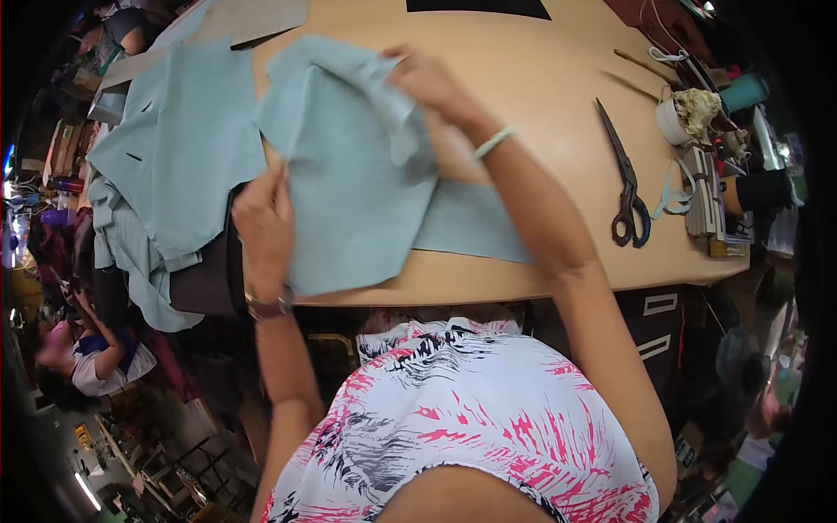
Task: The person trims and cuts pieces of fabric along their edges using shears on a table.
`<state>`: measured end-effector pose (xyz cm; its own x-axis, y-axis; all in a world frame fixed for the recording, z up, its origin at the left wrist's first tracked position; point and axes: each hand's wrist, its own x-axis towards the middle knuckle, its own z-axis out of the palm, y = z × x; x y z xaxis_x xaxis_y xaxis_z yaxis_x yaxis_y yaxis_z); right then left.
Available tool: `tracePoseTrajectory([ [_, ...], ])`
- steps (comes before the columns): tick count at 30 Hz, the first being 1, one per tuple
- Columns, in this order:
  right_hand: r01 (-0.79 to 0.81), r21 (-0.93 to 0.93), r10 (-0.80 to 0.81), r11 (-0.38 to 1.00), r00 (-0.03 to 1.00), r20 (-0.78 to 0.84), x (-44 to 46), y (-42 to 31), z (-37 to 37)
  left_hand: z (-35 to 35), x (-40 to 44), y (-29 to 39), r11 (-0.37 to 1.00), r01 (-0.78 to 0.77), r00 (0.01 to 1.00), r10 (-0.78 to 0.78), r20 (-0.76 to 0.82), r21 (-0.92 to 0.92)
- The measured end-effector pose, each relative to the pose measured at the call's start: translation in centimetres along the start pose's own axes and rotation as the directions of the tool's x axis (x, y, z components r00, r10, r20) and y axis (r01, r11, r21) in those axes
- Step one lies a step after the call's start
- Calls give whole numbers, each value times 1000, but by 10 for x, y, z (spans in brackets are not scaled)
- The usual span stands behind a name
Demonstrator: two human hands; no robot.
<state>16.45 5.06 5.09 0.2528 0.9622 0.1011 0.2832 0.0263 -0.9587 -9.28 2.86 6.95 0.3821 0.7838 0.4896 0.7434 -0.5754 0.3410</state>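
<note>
A pale blue-green piece of fabric [353, 192] lies partly lifted on the table in front of me. My left hand [264, 213] pinches its left edge between thumb and fingers. At its upper right corner my right hand [432, 83] is closed on the cloth, raising and folding that corner; the raised part is blurred by motion. Another piece of the same fabric [475, 218] shows from underneath, reaching under my right forearm. To the left, a larger fabric piece [187, 148] with small dark slits or marks lies spread out, its lower end bunched over the table edge.
Black-handled scissors [628, 187] lie open-bladed on the tan table [540, 113] at right. Beyond them stand a white cup [671, 122], a thread spool [763, 190] and a thin fabric strip [676, 196]. A black sheet [479, 7] lies at the far edge. Another person [96, 349] is at left.
</note>
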Motion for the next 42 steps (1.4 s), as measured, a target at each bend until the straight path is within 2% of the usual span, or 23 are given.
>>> tracePoseTrajectory([
  [2,35,385,-40,922,999,6,12,14,-76,-5,42,-6,988,-151,988,151,1,23],
  [3,20,405,7,914,998,-66,8,11,-109,-3,66,-8,967,-252,967,254,-20,44],
  [4,-8,391,66,920,988,-136,14,37,-150,3,89,-12,955,-278,960,278,11,99],
  [5,-19,417,119,909,969,-214,-15,9,-160,13,113,-18,941,-303,953,300,40,152],
  [7,-153,272,230,950,931,-283,-18,27,-195,39,153,-32,894,-318,939,249,238,315],
  [8,-202,96,223,975,906,-360,-19,41,-208,55,168,-40,873,-311,931,199,307,377],
  [10,-317,-238,166,918,854,-494,-18,70,-222,83,185,-57,807,-307,900,75,429,504],
  [11,-266,-581,-98,769,849,-519,-31,72,-212,90,179,-56,809,-305,944,186,272,503],
  [13,-123,-842,-400,526,838,-372,-62,50,-181,100,159,-45,816,-296,924,376,-67,497],
  [15,-28,-893,-443,449,861,-249,-97,28,-148,96,122,-27,903,-313,942,335,-27,293],
  [17,-93,-933,-451,347,856,-253,-132,15,-128,95,87,-16,940,-299,954,289,81,167],
  [19,-207,-903,-363,376,864,-349,-167,18,-128,108,54,-16,956,-265,941,227,251,129],
  [21,-366,-847,-246,385,844,-476,-202,35,-137,120,46,-16,962,-244,935,200,292,123],
  [24,-492,-786,-151,375,804,-576,-244,53,-146,147,65,-8,961,-248,929,201,310,120],
  [27,-465,-818,-196,339,815,-545,-260,56,-146,177,100,5,954,-268,929,219,298,135],
  [30,-526,-778,-29,344,822,-568,-254,36,-153,195,118,16,961,-243,931,192,309,134],
  [31,-476,-821,-57,317,854,-517,-252,35,-161,195,121,17,965,-226,933,174,315,136],
  [32,-508,-781,43,363,847,-530,-248,36,-171,191,121,17,967,-237,939,202,277,97],
  [34,-588,-681,245,436,806,-539,-244,39,-197,171,108,16,963,-269,944,260,201,15],
  [35,-591,-486,361,644,794,-488,-246,48,-217,151,98,20,958,-286,939,284,197,-17],
  [38,-564,31,524,825,744,-415,-254,26,-225,84,50,26,942,-283,920,320,227,-182],
  [39,-499,59,471,864,762,-444,-261,26,-219,65,30,30,943,-258,915,308,259,-208],
  [42,-420,211,465,883,715,-522,-280,15,-194,28,-24,45,950,-216,888,287,360,-226],
])
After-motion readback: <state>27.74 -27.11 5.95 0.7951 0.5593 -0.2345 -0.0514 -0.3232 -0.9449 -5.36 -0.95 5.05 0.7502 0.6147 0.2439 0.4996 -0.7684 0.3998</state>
